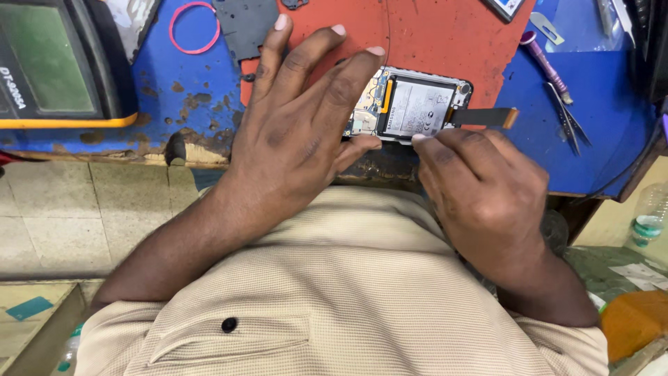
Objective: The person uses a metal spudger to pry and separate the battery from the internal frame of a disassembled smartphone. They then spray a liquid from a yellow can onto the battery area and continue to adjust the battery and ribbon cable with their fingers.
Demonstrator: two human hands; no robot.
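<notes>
An opened phone point(417, 104) lies back-side up on a red mat point(431, 35), its grey battery and circuit boards exposed. A flat ribbon cable point(487, 117) sticks out of its right side. My left hand point(299, 125) rests over the phone's left end, fingers spread, the thumb pressed against its near edge. My right hand point(480, 188) has its fingers curled, with the fingertips touching the near edge of the phone by the battery. Whether it pinches a small tool or part is hidden.
The mat lies on a worn blue bench point(174, 90). A yellow-edged meter point(56, 63) stands far left, a pink rubber band point(195, 28) and a dark panel point(243, 28) behind. Tweezers point(567, 118) and a purple-handled tool point(546, 66) lie to the right.
</notes>
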